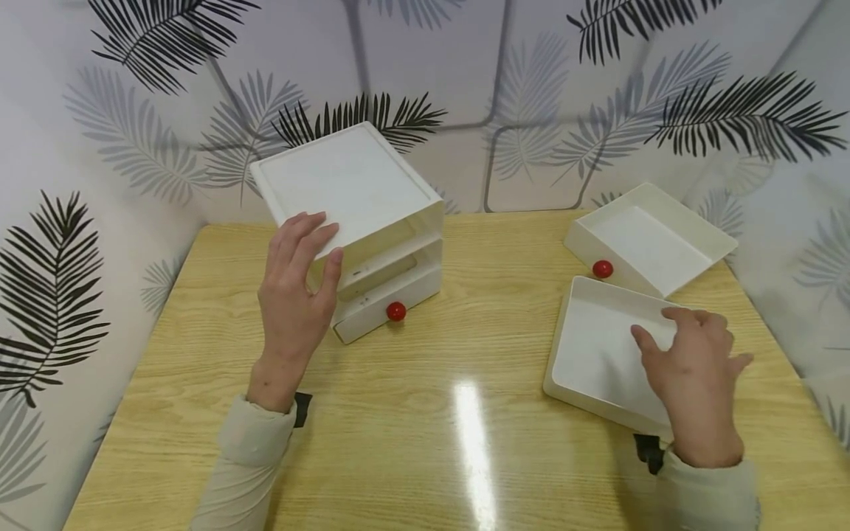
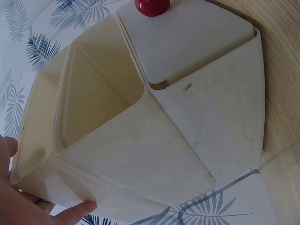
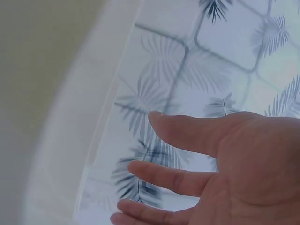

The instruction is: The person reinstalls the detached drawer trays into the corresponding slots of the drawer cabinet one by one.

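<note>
My left hand [image 1: 295, 295], fingers spread, touches a front corner of the white cabinet [image 1: 345, 184]; my right hand [image 1: 697, 369], wide and holding nothing, is over the near drawer [image 1: 598, 346]. On the wooden table [image 1: 398, 420] the cabinet stands at left. I judge the work partway: the bottom drawer [image 1: 365, 319] is housed, while the upper bay [image 2: 40, 126] and middle bay [image 2: 101, 84] lack drawers. The near drawer and far drawer [image 1: 644, 240] lie outside, at right; whether they touch I cannot tell. A red knob [image 1: 396, 311] fronts the bottom drawer, a second red knob [image 1: 603, 269] the far drawer.
</note>
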Motion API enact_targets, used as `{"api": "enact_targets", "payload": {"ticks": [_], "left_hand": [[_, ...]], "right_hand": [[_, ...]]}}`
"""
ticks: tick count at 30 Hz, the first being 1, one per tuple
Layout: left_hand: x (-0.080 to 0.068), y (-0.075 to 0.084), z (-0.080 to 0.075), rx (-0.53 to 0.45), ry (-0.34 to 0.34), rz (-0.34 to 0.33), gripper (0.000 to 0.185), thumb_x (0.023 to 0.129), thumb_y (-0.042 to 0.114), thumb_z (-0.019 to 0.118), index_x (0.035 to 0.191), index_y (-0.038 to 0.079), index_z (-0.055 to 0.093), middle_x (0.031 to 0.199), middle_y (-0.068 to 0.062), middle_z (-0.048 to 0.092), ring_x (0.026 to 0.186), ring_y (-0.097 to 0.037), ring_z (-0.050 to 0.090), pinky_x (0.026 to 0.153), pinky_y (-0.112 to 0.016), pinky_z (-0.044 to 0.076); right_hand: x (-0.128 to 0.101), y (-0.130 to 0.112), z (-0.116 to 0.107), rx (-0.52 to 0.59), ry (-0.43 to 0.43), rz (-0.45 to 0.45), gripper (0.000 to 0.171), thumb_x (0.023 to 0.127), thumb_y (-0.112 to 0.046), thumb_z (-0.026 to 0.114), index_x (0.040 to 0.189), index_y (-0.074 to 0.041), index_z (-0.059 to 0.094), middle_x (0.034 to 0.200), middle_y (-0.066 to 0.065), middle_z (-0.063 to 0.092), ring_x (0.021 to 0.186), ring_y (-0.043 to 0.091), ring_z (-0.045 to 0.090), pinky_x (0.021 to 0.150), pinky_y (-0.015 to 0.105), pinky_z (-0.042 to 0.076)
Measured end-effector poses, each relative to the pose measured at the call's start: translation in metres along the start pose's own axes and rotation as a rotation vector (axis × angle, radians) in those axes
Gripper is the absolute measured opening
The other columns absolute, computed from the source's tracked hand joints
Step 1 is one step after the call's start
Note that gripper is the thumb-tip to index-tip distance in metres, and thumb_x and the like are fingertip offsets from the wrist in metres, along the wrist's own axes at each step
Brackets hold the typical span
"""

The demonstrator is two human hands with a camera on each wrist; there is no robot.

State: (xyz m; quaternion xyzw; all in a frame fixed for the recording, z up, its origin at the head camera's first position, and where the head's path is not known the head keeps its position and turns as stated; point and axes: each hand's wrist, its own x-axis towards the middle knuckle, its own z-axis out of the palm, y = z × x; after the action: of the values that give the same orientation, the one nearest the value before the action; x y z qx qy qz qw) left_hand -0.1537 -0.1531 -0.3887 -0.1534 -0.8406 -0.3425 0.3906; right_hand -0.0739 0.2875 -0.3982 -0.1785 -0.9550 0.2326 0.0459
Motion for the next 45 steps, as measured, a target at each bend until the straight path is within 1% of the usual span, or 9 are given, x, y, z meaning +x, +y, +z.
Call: {"api": "enact_targets", "payload": {"ticks": [2, 4, 9, 13, 16, 23, 30, 38, 45], "left_hand": [[-0.001, 0.000, 0.000, 0.002, 0.002, 0.000, 0.031, 0.105, 0.026, 0.062, 0.130, 0.010, 0.071, 0.143, -0.007, 0.065, 0.144, -0.025, 0.052, 0.118, -0.042, 0.046], [-0.002, 0.001, -0.001, 0.005, 0.002, -0.001, 0.031, 0.105, 0.026, 0.062, 0.130, 0.011, 0.071, 0.143, -0.007, 0.065, 0.144, -0.025, 0.051, 0.118, -0.042, 0.046], [-0.003, 0.002, -0.001, 0.009, 0.004, 0.001, 0.031, 0.105, 0.026, 0.061, 0.130, 0.011, 0.070, 0.143, -0.007, 0.065, 0.144, -0.025, 0.051, 0.119, -0.042, 0.046], [-0.003, 0.004, -0.001, 0.006, 0.009, 0.002, 0.031, 0.105, 0.026, 0.062, 0.130, 0.011, 0.071, 0.143, -0.007, 0.065, 0.144, -0.025, 0.052, 0.118, -0.042, 0.046], [-0.003, 0.004, -0.001, 0.005, 0.010, 0.004, 0.031, 0.105, 0.026, 0.062, 0.130, 0.011, 0.071, 0.143, -0.007, 0.065, 0.144, -0.025, 0.052, 0.119, -0.042, 0.046], [-0.001, 0.003, -0.001, -0.006, 0.017, 0.011, 0.031, 0.105, 0.026, 0.062, 0.129, 0.010, 0.071, 0.142, -0.008, 0.066, 0.144, -0.026, 0.052, 0.120, -0.041, 0.044], [0.000, 0.002, -0.002, -0.009, 0.001, 0.003, 0.031, 0.105, 0.025, 0.062, 0.130, 0.010, 0.071, 0.142, -0.008, 0.065, 0.144, -0.026, 0.052, 0.120, -0.041, 0.044], [-0.002, 0.002, -0.001, -0.009, -0.001, 0.005, 0.031, 0.105, 0.025, 0.062, 0.130, 0.010, 0.071, 0.143, -0.008, 0.065, 0.144, -0.026, 0.052, 0.120, -0.041, 0.044], [-0.001, 0.002, -0.001, -0.009, 0.006, 0.011, 0.031, 0.105, 0.025, 0.062, 0.130, 0.010, 0.071, 0.142, -0.008, 0.066, 0.143, -0.026, 0.052, 0.119, -0.042, 0.045]], "right_hand": [[0.001, 0.010, -0.009, 0.014, -0.013, 0.057, 0.061, 0.102, -0.028, 0.064, 0.146, 0.009, 0.046, 0.152, 0.046, 0.028, 0.140, 0.068, 0.025, 0.108, 0.089, 0.008], [0.002, 0.021, -0.016, 0.019, -0.039, 0.100, 0.065, 0.103, -0.032, 0.061, 0.149, 0.009, 0.042, 0.155, 0.047, 0.022, 0.144, 0.067, 0.019, 0.108, 0.089, 0.009], [0.012, 0.050, -0.026, 0.000, -0.176, 0.105, 0.071, 0.107, -0.041, 0.049, 0.151, 0.014, 0.034, 0.151, 0.054, 0.017, 0.135, 0.070, 0.024, 0.101, 0.081, 0.033], [0.020, 0.066, -0.024, -0.039, -0.319, 0.040, 0.075, 0.109, -0.047, 0.040, 0.147, 0.017, 0.034, 0.144, 0.055, 0.025, 0.126, 0.069, 0.033, 0.097, 0.074, 0.041], [0.023, 0.070, -0.020, -0.055, -0.384, 0.027, 0.080, 0.109, -0.051, 0.037, 0.147, 0.019, 0.033, 0.147, 0.052, 0.030, 0.128, 0.067, 0.037, 0.100, 0.071, 0.042], [0.027, 0.064, -0.016, -0.048, -0.444, 0.044, 0.085, 0.108, -0.057, 0.034, 0.151, 0.016, 0.030, 0.153, 0.049, 0.027, 0.134, 0.066, 0.036, 0.103, 0.071, 0.042], [0.023, 0.057, -0.006, 0.002, -0.418, -0.016, 0.078, 0.109, -0.052, 0.039, 0.151, 0.014, 0.033, 0.134, 0.045, 0.049, 0.107, 0.052, 0.062, 0.078, 0.049, 0.056], [0.019, 0.049, 0.005, 0.049, -0.398, -0.018, 0.075, 0.110, -0.049, 0.039, 0.154, 0.011, 0.030, 0.134, 0.045, 0.053, 0.110, 0.054, 0.061, 0.076, 0.047, 0.056], [0.014, 0.038, 0.016, 0.111, -0.345, -0.120, 0.064, 0.113, -0.034, 0.037, 0.152, 0.015, 0.029, 0.119, 0.040, 0.062, 0.094, 0.042, 0.067, 0.068, 0.036, 0.053]]}}
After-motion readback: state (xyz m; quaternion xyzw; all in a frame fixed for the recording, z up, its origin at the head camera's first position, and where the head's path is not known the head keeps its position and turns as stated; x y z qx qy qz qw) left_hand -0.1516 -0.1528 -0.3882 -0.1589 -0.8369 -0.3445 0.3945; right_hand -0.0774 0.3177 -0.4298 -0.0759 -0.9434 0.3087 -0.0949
